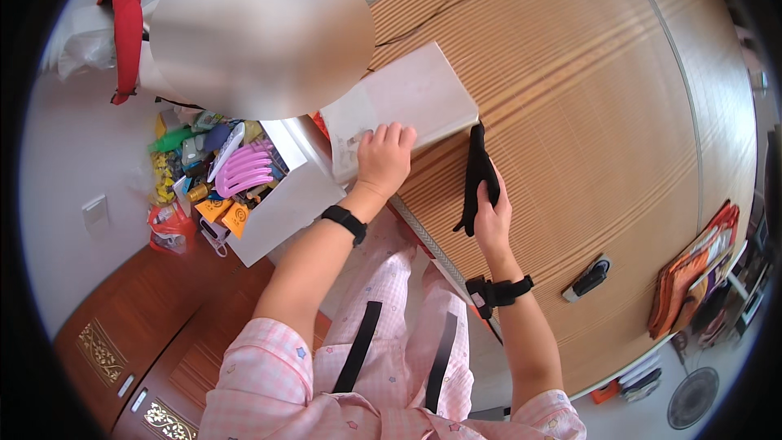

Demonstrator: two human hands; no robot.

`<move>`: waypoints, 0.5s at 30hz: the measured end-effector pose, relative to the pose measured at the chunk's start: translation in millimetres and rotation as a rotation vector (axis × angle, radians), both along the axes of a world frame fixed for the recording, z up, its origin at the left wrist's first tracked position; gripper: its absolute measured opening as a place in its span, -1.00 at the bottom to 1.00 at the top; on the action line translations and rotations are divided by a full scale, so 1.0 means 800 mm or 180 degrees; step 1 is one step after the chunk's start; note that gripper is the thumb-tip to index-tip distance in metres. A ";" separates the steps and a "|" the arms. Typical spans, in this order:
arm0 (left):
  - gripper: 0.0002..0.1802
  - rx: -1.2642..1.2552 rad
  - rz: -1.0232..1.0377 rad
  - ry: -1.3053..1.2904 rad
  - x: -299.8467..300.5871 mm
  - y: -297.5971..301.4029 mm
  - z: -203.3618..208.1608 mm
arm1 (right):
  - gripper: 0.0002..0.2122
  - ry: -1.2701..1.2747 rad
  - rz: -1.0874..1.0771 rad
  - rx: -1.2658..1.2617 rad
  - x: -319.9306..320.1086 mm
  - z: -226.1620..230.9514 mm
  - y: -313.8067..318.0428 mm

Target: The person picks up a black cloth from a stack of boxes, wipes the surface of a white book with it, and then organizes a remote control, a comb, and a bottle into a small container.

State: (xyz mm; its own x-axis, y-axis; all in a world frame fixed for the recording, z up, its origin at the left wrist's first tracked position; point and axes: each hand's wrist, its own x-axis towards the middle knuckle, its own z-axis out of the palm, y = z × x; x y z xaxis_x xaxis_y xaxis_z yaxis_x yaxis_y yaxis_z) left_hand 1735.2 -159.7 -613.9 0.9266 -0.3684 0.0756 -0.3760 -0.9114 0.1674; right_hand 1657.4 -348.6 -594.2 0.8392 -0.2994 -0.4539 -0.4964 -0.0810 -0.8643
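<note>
Mat (586,155): broad, brown, striped; bears a thin black cord (446,6), a small black-and-grey gadget (587,279) and, at its right edge, folded orange-brown cloths (692,273)

Room: pale wall (61,155) with white switch (95,213); brown wooden cupboard (179,334) with gold patterning, lower left; round dark mesh disc (693,398), lower right

Flat white case (415,90): at the mat's left side; left hand (385,161) on its near part, fingers bent against it, whether gripping cannot be told

Black cloth (475,171): just beside the case's right corner; right hand (494,220) grasping it, thumb across the near face

Open white box (297,200), left: heaped; pink clawed plastic piece (244,171), white remote (226,151), orange packets (236,218), green bottle (171,140); red plastic bag (171,232) alongside, contents unclear

Obscured: blurred patch (261,33), upper left, what lies under it unreadable; box's lower layers buried; case's exact kind uncertain; clutter at the right rim cut off and dim
</note>
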 end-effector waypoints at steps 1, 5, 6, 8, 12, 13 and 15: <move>-0.67 -0.0014 0.0069 0.0000 -0.005 0.008 -0.016 | -0.65 0.0071 -0.0061 0.0075 0.008 -0.006 0.011; -0.54 -0.0031 0.0971 0.0432 -0.009 0.016 -0.046 | -0.65 0.0321 0.0014 0.0126 0.028 -0.015 0.033; -0.50 -0.0098 0.1099 0.0419 -0.004 0.022 -0.051 | -0.65 0.0284 0.0202 -0.0028 0.031 -0.012 0.037; -0.37 -0.0158 0.1214 0.0491 0.015 0.031 -0.060 | -0.65 0.0284 0.0423 -0.0227 0.040 -0.008 0.041; -0.29 -0.0108 0.0945 0.0224 0.063 0.072 -0.078 | -0.66 0.0462 0.0647 -0.0333 0.061 -0.006 0.059; -0.29 -0.0103 0.0982 0.0222 0.070 0.087 -0.082 | -0.66 0.0440 0.0664 -0.0328 0.067 -0.008 0.066; -0.30 -0.0104 0.0624 0.0161 0.084 0.103 -0.082 | -0.66 0.0471 0.0663 -0.0310 0.078 -0.014 0.075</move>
State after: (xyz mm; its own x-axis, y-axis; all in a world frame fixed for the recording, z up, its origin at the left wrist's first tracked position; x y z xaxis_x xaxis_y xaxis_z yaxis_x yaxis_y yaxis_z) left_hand 1802.4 -77.1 -679.7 0.9832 -0.1788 0.0362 -0.1824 -0.9600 0.2123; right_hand 1719.5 -288.5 -605.7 0.8140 -0.1756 -0.5536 -0.5805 -0.2739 -0.7668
